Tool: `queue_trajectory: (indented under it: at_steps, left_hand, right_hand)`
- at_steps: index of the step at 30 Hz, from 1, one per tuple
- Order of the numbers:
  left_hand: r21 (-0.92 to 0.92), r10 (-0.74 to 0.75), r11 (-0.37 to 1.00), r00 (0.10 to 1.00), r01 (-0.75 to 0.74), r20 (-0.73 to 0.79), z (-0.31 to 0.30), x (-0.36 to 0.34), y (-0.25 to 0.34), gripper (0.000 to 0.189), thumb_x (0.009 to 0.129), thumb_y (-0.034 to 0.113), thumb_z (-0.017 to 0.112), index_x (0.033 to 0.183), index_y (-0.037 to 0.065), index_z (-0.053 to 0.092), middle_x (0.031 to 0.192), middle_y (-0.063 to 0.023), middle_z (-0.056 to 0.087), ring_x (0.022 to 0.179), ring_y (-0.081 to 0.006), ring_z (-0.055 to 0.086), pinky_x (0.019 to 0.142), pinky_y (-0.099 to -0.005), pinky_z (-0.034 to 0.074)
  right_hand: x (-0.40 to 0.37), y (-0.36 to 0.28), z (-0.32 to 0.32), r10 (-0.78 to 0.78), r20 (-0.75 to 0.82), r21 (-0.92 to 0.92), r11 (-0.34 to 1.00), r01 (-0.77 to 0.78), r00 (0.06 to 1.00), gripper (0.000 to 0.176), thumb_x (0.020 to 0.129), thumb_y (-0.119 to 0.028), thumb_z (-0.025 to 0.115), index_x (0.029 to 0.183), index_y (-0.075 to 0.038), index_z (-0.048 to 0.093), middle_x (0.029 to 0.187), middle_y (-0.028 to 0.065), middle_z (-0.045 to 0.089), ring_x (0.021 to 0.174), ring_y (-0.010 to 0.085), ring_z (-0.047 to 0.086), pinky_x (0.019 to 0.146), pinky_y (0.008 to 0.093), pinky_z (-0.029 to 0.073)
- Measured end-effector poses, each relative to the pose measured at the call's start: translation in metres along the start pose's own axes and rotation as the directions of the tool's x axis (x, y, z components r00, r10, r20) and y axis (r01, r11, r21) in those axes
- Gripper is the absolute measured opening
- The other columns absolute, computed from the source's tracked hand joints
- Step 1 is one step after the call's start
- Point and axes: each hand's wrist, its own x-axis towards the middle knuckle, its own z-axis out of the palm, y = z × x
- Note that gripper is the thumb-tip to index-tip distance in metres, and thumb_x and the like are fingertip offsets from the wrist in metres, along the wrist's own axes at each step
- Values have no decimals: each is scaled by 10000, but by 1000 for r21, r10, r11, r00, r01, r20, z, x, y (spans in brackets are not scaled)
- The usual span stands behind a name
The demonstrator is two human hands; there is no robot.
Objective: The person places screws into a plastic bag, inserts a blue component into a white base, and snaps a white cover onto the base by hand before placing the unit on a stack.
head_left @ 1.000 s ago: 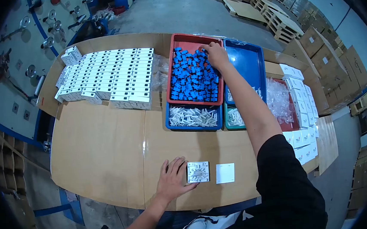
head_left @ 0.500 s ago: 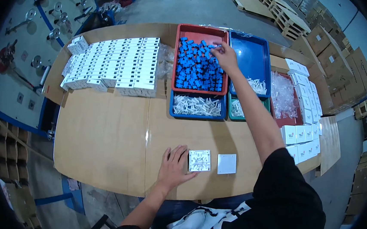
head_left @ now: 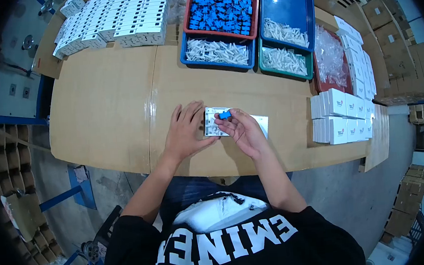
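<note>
My right hand (head_left: 242, 132) pinches a small blue plastic piece (head_left: 224, 115) between thumb and fingers. It is held over a square white plastic housing (head_left: 211, 127) with an open, detailed inside, partly covered by that hand. Against the left side of the housing rests my left hand (head_left: 184, 132), its fingers spread on the cardboard and its thumb near the lower edge. A flat white square plate (head_left: 262, 123) lies right of the housing, half hidden behind my right hand.
A red tray (head_left: 255, 22) of blue pieces sits at the back. Around it are a blue tray (head_left: 183, 55) and a green tray (head_left: 266, 68) of white plugs, and another blue tray (head_left: 286, 2). White boxes (head_left: 339, 102) are stacked right; rows of white units (head_left: 139, 33) stand back left.
My right hand has come back from the red tray with a blue piece and is now over the white housing. My left hand stays beside the housing. The view has tilted down.
</note>
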Motion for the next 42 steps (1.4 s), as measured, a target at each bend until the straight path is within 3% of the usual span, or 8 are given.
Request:
queue_trajectory:
  at_steps: [11,14,15,17,19,21,40,42]
  left_hand:
    - [34,-4,999,1000,4,-18,0,-1,3,952,709,541,868,1466,87,512,1522,-106,501,1453,-295,454,1236,-602,264]
    - [45,-2,999,1000,2,4,-3,-1,3,947,719,554,857,1466,86,513,1523,-103,500,1455,-292,450,1242,-590,263]
    - [42,1,999,1000,-1,2,-2,-1,3,940,725,560,851,1464,85,515,1522,-104,500,1453,-291,451,1244,-584,263]
    - [40,2,999,1000,-2,-2,-3,0,3,934,732,565,845,1462,84,516,1522,-105,500,1452,-290,452,1246,-579,263]
    - [38,-5,999,1000,5,7,-5,0,4,923,740,568,838,1456,77,524,1518,-103,504,1452,-283,450,1247,-574,264]
    - [40,-2,999,1000,1,1,-5,0,3,917,744,572,832,1450,72,529,1516,-102,506,1452,-280,450,1246,-573,266]
    - [30,-12,1000,1000,11,24,-4,0,-1,905,761,610,801,1435,62,548,1536,-91,496,1479,-265,414,1260,-560,239]
    - [17,-16,1000,1000,16,21,-5,0,0,892,758,587,805,1433,62,550,1534,-91,500,1479,-264,416,1259,-560,240]
  right_hand:
    - [-7,7,-8,36,92,256,965,-59,995,208,1058,-140,615,1186,24,608,1212,220,695,1162,264,696,1029,371,581]
    - [1,14,-3,-312,-12,-402,871,281,950,200,939,33,735,1123,42,658,1182,171,697,1134,232,700,978,350,599]
    - [2,14,2,-308,-8,-400,873,279,951,200,939,33,735,1123,42,658,1182,171,697,1134,232,700,978,350,599]
    - [1,13,12,-526,217,-781,411,469,822,191,910,39,756,1087,32,685,1186,120,695,1115,211,699,953,341,608]
    - [5,11,17,-520,272,-808,334,485,810,215,889,1,771,1091,10,696,1185,92,691,1092,222,697,921,344,599]
    - [14,11,13,-487,471,-852,-35,522,736,238,873,-35,780,1092,5,694,1159,105,687,1076,272,688,890,366,576]
    - [42,21,5,-420,492,-852,-54,521,762,235,856,-50,780,1076,-14,709,1117,115,703,1017,322,692,844,398,562]
    - [42,21,2,-407,515,-849,-123,514,754,249,864,-111,791,1091,-29,728,1162,101,710,1109,312,682,943,435,550]
